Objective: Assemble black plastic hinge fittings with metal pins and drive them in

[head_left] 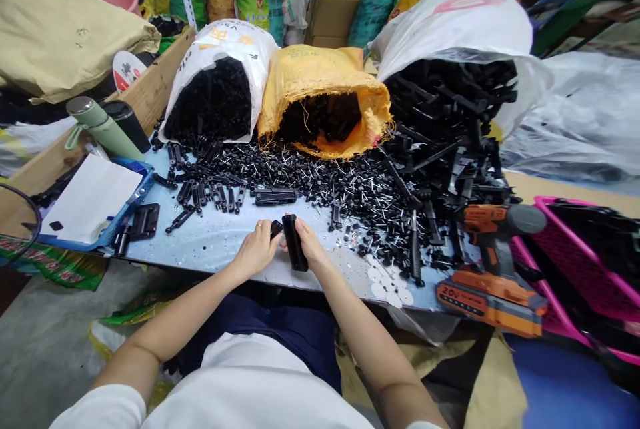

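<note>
Over the front of the table, my right hand (310,244) is closed around a long black plastic part (295,246), which stands tilted with its hollow side showing. Beside it, my left hand (259,247) pinches a small black piece (275,229) close to the long part's upper end. Whether the two pieces touch is hard to make out. Just behind my hands lie a few assembled black bars (276,196). Loose black parts with metal pins (320,172) are heaped beyond them, and several small black clips (197,194) lie to the left.
A white sack (225,39), a yellow sack (320,66) and a larger white bag (460,22) spill black parts. At right are an orange cordless drill (493,269) and a pink basket (543,276). A blue tray (145,182) and green bottle (107,129) are left.
</note>
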The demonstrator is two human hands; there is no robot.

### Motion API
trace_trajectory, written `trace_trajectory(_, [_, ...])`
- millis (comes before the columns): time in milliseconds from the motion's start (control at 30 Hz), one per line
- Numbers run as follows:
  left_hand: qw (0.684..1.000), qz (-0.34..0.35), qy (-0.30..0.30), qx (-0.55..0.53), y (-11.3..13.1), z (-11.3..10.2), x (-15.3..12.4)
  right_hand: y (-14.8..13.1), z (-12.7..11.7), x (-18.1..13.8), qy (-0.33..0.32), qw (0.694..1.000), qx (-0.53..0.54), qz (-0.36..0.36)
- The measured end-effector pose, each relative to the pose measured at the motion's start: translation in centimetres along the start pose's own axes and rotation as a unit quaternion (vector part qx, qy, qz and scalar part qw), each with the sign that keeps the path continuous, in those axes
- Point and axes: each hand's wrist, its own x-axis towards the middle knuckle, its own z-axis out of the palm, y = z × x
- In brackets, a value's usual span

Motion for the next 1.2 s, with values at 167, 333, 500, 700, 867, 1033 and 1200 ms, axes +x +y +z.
trace_trajectory(167, [0.998,-0.014,-0.056,0.005,0.6,-0.7,-0.2,0.0,-0.2,-0.6,0.008,1.0,-0.007,0.011])
trace_trajectory(333, [0.994,0.069,-0.046,0.072,0.6,-0.1,-0.2,0.3,-0.6,-0.7,0.004,1.0,0.014,0.017])
trace_trajectory(500, [0.991,0.121,0.003,-0.052,-0.4,1.0,0.3,0.4,-0.8,-1.1,-0.016,1.0,0.011,0.0])
trace_trajectory(700, [0.974,0.148,0.092,-0.148,-0.7,1.3,0.0,-1.6,-2.5,-1.7,-0.092,0.968,-0.19,-0.134])
trace_trajectory(867, [0.949,0.144,0.205,-0.189,1.1,2.2,-0.5,-2.0,-1.7,-2.6,-0.059,0.939,-0.259,-0.22])
trace_trajectory(1033, [0.926,0.181,0.259,-0.205,1.7,2.6,-0.1,-0.3,0.7,-3.6,0.015,0.923,-0.271,-0.274])
trace_trajectory(1200, [0.966,0.051,0.223,-0.12,0.2,3.6,-0.3,-1.5,-1.3,-1.2,-0.055,0.864,-0.436,-0.248])
